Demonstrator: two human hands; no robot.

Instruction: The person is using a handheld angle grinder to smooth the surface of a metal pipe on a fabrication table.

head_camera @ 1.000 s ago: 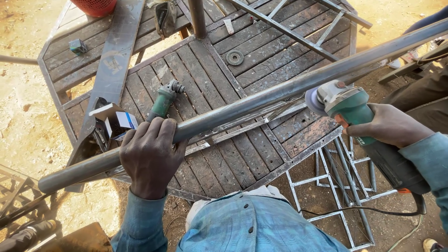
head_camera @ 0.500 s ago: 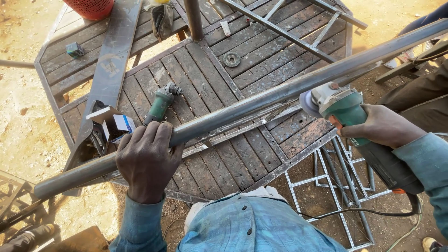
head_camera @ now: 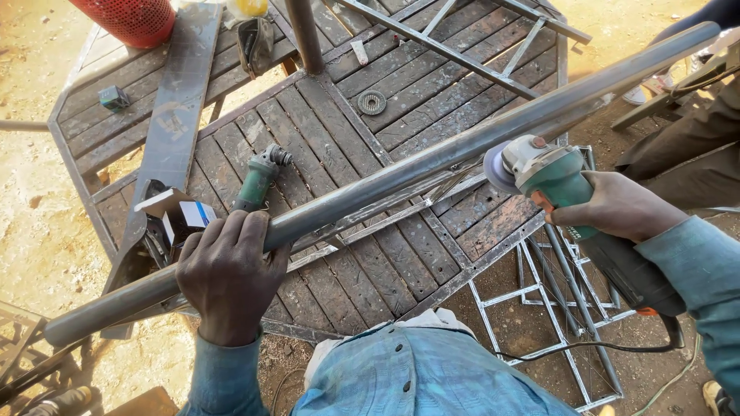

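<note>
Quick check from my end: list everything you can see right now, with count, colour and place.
steel pipe: one, grey, diagonal across the table
angle grinder: one, green, at the pipe, right side
second grinder: one, green, lying on the table
metal table: one, rusty grey slats
flat steel bar: one, grey, left side
small box: one, white and blue, left
disc: one, dark, table centre
red mesh container: one, top left
left hand: grips the pipe
right hand: holds the angle grinder

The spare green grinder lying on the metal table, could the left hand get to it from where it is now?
Probably yes. The spare grinder lies just beyond the left hand, with nothing between them, but that hand is wrapped around the long pipe and would have to release it first.
</note>
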